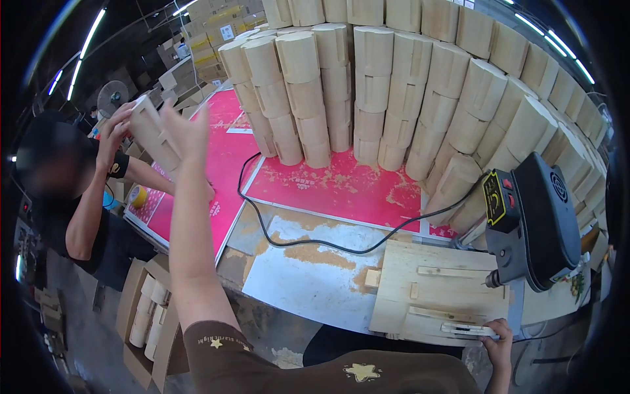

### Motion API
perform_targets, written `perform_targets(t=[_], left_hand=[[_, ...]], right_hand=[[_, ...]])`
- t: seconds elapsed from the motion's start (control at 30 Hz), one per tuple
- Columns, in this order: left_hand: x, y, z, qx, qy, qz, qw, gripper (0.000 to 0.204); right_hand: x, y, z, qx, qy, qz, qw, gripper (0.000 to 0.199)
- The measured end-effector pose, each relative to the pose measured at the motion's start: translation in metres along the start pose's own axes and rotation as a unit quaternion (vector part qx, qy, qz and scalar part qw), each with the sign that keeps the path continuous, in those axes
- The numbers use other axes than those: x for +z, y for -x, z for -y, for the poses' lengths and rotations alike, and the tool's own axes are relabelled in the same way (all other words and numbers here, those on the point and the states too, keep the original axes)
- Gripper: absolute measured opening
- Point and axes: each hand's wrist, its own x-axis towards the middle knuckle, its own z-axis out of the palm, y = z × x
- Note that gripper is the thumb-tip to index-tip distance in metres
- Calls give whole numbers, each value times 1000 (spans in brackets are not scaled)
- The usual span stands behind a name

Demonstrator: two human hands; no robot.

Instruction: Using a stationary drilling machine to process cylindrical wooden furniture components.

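My left hand [186, 134] is raised at the left, fingers apart, beside a pale wooden block [153, 134] with a rounded side and a slot. A co-worker's hand [113, 134] is on the upper end of that block. Slight blur hides whether my fingertips touch it. At the lower right, my right hand [500, 338] is closed round the end of a slotted light strip [464, 329] on the front edge of a wooden board jig [394, 289]. Thin wooden battens are fixed on the jig. Above its right side stands a black drill head [535, 220] with its chuck pointing down at the board.
Tall stacks of wooden blocks [371, 85] line the table's back and right. A black cable [315, 244] loops across the dusty pink sheet [328, 190] and white panel [305, 282]. A carton [172, 338] of blocks sits lower left, near yellow tape [137, 196].
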Motion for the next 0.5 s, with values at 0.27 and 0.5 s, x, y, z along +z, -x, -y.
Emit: perform_targets(t=[0.27, 0.5], left_hand=[[21, 49, -114, -90, 324, 210, 918, 70], [36, 38, -161, -171, 316, 298, 884, 77]], right_hand=[[-11, 12, -1, 26, -86, 37, 995, 30], [-13, 27, -13, 204, -247, 9, 947, 22]])
